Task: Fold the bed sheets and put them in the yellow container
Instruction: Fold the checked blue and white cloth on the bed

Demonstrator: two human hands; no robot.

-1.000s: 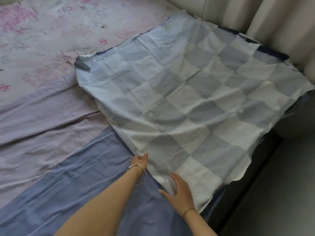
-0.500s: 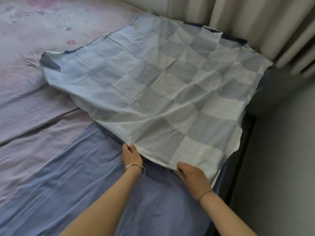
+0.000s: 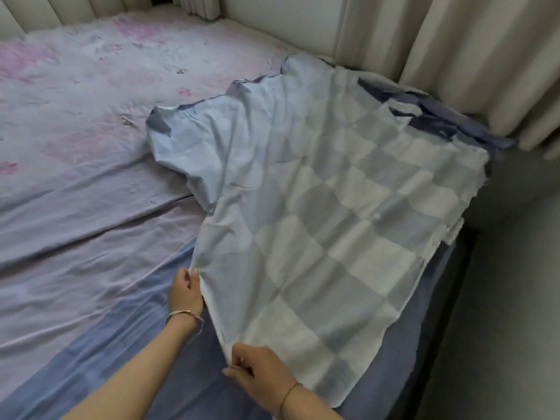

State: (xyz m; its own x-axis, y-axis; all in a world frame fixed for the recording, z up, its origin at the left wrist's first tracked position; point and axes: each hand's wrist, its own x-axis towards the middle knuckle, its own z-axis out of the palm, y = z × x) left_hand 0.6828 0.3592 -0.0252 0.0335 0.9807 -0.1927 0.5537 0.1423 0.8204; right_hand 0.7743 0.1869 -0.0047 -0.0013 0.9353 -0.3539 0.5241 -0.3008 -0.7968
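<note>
Underlay: lilac-and-blue cotton bed cover [image 3: 91, 237]. The left hand [image 3: 185, 291] pinches the near edge of the pale blue-and-white checked fabric bed sheet [image 3: 333, 222], which lies spread over the bed's right side. The right hand [image 3: 260, 374] pinches the same edge, closer in. Recommended: lift both grips level and match the edge to the far edge. Yellow container not in view.

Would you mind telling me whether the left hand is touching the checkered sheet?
Touching. The head view shows the left hand pinching the near edge of the checkered sheet between thumb and fingers.
</note>
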